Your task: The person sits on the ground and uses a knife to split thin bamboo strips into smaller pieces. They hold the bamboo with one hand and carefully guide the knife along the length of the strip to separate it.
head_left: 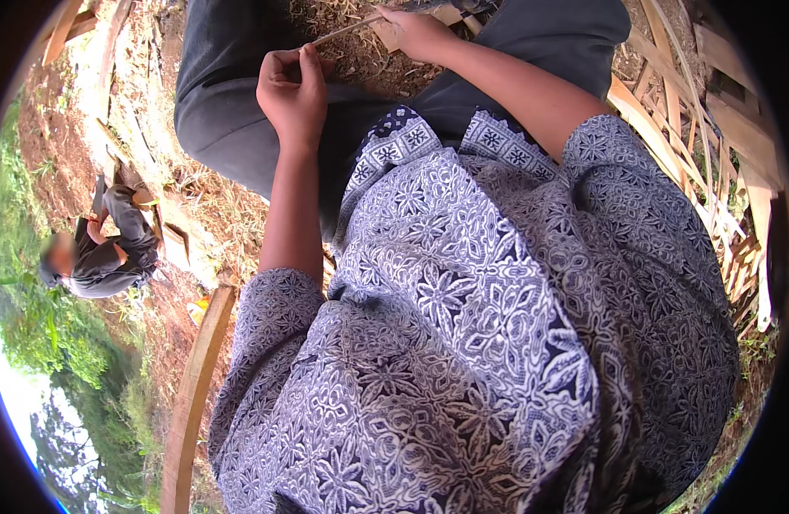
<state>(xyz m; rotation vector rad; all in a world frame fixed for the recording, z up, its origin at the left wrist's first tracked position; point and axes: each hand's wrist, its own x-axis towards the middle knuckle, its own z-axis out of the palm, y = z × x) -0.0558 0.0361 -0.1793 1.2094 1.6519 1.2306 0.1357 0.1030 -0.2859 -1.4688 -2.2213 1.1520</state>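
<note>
A thin, pale strip point(347, 31), looking like split wood or bamboo, stretches between my two hands above the ground between my legs. My left hand point(290, 92) is closed, pinching its lower left end between thumb and fingers. At the other end, the fingers of my right hand point(414, 36) are closed around the strip near the top edge of the view. Just below the right fingers, a flat light piece of wood point(384, 34) shows; whether that hand touches it I cannot tell. Any tool inside the right hand is hidden.
Shavings point(326, 13) litter the ground between my dark trousers point(231, 128). Long split slats point(660, 128) pile up at the right. A thick plank point(193, 403) stands at the lower left. Farther left, another person point(111, 244) sits bent over on the slope.
</note>
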